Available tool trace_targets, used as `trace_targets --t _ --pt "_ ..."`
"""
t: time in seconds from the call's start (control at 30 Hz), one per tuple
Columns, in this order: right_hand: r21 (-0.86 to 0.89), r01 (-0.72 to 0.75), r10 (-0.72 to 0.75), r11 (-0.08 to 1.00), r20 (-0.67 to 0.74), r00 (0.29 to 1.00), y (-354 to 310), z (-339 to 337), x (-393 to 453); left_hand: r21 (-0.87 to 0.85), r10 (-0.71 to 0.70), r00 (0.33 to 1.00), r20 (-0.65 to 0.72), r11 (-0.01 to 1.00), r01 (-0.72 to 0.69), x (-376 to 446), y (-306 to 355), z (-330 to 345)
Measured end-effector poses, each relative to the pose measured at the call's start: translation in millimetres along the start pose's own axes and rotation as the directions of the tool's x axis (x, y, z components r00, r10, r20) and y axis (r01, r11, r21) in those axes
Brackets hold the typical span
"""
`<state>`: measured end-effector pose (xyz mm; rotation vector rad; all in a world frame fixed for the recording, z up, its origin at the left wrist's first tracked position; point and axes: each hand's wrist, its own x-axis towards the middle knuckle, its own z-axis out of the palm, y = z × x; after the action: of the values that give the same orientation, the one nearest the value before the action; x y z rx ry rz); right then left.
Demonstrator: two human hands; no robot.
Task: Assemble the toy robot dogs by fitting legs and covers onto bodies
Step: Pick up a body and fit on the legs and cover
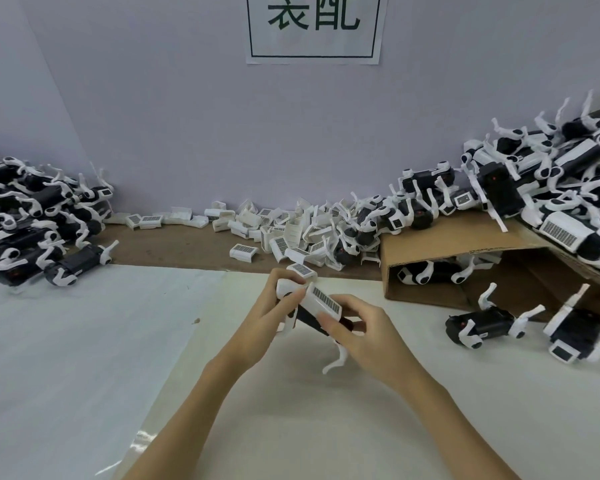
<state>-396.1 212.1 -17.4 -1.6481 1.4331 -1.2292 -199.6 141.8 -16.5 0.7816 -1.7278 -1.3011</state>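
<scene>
Two hands on one toy dog, held above the white sheet (84, 341) just below frame centre; I log the left hand (267, 317) curled round the head end of the black body (309, 318), thumb and fingers clasping it at about 10 o'clock of the piece; the right hand (357, 327) wrapped round the tail end at 4 o'clock, its fingertips (326, 320) pressing the edge of the white cover (323, 301); cover lies along the top of the body, grille side up, tilted down toward the right; whether it is fully seated I cannot tell; one white leg (336, 362) hangs below the body at 6 o'clock. Step in hand, as I judge it: fitting the cover onto the body. Next move calls for even pressure along the cover until it sits flush, with the left hand bracing. Stock: loose covers (274, 233) at 12 o'clock; uncovered dogs (35, 220) heaped at 9 o'clock; finished dogs (551, 188) piled on the cardboard box (447, 244) at 2 o'clock.
</scene>
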Motion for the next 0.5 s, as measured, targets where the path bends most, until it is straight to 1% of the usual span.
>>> trace_targets --t 0.1,0.2,0.37,0.5 --pt "-0.086 0.038 -0.037 0.996 0.019 0.999 -1.7 -2.2 -3.5 0.090 0.059 0.998 -0.031 0.994 -0.056 -0.8 1.5 3.8" --pt "-0.150 0.049 -0.045 0.987 0.031 0.999 -2.6 -0.6 -4.8 0.154 0.088 0.994 -0.070 0.985 -0.076 0.3 2.5 4.9" --pt "-0.208 0.047 -0.040 0.977 0.041 0.998 -5.5 -1.1 -4.6 0.173 0.076 0.996 -0.046 0.983 -0.067 -1.9 3.8 6.0" --pt "-0.175 0.047 -0.032 0.983 0.087 0.996 -9.8 -8.4 -6.7 0.164 0.097 0.995 -0.036 0.982 -0.090 -4.4 6.8 6.7"
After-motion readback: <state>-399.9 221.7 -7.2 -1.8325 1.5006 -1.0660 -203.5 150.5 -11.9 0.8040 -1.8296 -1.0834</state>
